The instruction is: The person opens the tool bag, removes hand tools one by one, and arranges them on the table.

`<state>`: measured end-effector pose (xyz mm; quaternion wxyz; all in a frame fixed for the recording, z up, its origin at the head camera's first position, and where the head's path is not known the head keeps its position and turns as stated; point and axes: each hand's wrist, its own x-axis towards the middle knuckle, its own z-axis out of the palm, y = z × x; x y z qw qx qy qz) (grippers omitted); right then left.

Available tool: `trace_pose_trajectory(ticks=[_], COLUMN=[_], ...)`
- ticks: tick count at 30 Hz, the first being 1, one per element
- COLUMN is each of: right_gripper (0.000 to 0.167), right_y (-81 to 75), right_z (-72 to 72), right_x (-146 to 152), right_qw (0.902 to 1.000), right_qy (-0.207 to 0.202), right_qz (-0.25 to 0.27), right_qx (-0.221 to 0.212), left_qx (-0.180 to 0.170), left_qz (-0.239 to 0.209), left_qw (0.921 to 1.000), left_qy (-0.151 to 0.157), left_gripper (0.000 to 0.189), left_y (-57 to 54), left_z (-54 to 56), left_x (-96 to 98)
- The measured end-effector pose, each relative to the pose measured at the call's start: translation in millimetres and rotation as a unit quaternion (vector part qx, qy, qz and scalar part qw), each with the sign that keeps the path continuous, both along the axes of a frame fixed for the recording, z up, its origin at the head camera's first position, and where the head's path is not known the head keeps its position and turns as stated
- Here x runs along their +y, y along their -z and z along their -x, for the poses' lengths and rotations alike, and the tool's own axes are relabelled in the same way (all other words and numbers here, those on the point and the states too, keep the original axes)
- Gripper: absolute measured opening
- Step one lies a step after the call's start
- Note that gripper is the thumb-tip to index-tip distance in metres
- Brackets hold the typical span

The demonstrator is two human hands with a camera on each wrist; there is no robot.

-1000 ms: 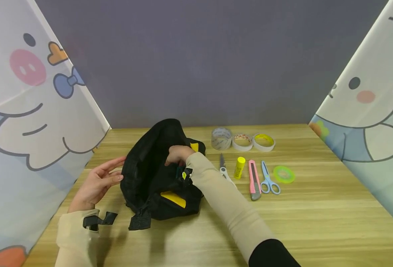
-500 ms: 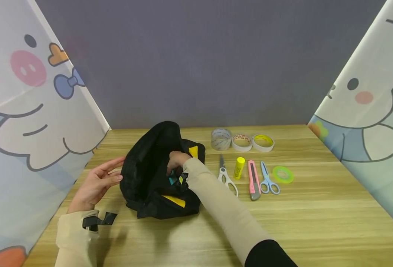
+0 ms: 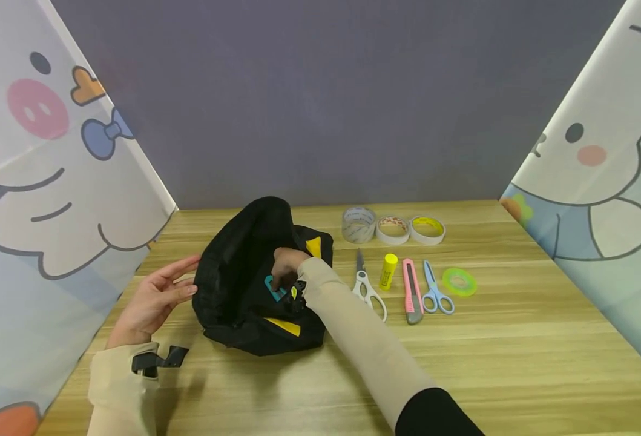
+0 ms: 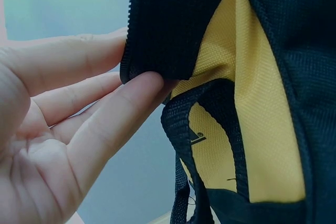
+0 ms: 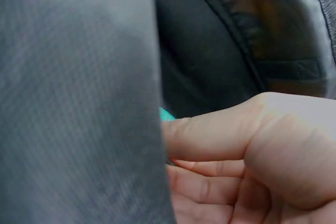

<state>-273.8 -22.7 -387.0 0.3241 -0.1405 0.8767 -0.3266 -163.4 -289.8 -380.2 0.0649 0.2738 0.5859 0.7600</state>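
A black bag [image 3: 233, 272] with yellow panels lies on its side on the table, its mouth gaping. At the bag's left edge, my left hand [image 3: 159, 297] pinches the zippered rim between thumb and fingers; the left wrist view shows the zip edge [image 4: 130, 19] and thumb [image 4: 139, 90] close up. My right hand [image 3: 287, 265] reaches into the bag's opening with curled fingers. It grips a small teal piece [image 3: 273, 289] that sticks out below the fingers. In the right wrist view the bag's fabric [image 5: 79, 103] hides the fingertips and most of the teal piece [image 5: 166, 115].
Right of the bag are white-handled scissors [image 3: 368, 293], a yellow glue stick [image 3: 388, 272], a pink box cutter [image 3: 413, 292], blue scissors [image 3: 436, 297] and a green disc [image 3: 459, 282]. Behind them stand a clear tape roll [image 3: 358, 225] and two white tape rolls [image 3: 393, 231].
The teal piece has come into fuller view below my right hand, which has shifted slightly inside the bag. A strap at the bag's front has dropped from sight. My left hand keeps its hold.
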Motion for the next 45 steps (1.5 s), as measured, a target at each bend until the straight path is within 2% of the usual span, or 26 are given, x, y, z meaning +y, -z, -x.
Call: trace_pose_trajectory(ticks=[3,4,6,8,10,15,24,32,45], right_gripper=[0.015,0.015,0.033,0.043,0.04,0.014,0.021,0.025,0.025], right_y=[-3.4,-4.1,-6.3,-8.6,-12.0,-24.9,-38.2,-57.3,-83.2], right_z=[2.9,4.3,6.0,6.9,6.7,4.0,1.2,-2.8,-0.2], right_x=[0.0,-0.1,0.2,0.7,1.9,4.9,7.4,14.5,28.6], right_qw=[0.9997,0.9994,0.9989,0.9984,0.997,0.991,0.9808,0.9713,0.9396], right_qy=[-0.008,-0.012,-0.011,-0.008,-0.004,0.007,0.018,0.002,0.053], right_qz=[0.004,0.002,0.016,0.04,0.071,0.129,0.185,0.224,0.306], right_qx=[0.023,0.034,0.042,0.039,0.031,0.034,0.059,0.081,0.144], left_qx=[0.0,0.001,0.001,0.001,0.001,-0.001,-0.009,-0.014,-0.01], left_qz=[0.001,0.002,0.005,0.006,0.008,0.011,0.017,0.014,0.006], left_qw=[1.0,1.0,1.0,1.0,1.0,0.9999,0.9998,0.9998,0.9999], left_qy=[-0.001,-0.002,-0.004,-0.004,-0.004,-0.006,-0.01,-0.007,-0.006], left_gripper=[0.059,0.059,0.058,0.058,0.058,0.058,0.057,0.057,0.057], left_y=[-1.1,-1.6,-2.0,-2.0,-1.6,-0.2,-0.7,-0.8,-3.3], left_z=[0.3,0.3,0.2,0.0,-0.4,-0.8,-1.2,-0.9,-0.1], left_x=[-0.1,-0.1,-0.4,-0.7,-0.9,-0.9,0.1,2.0,3.3])
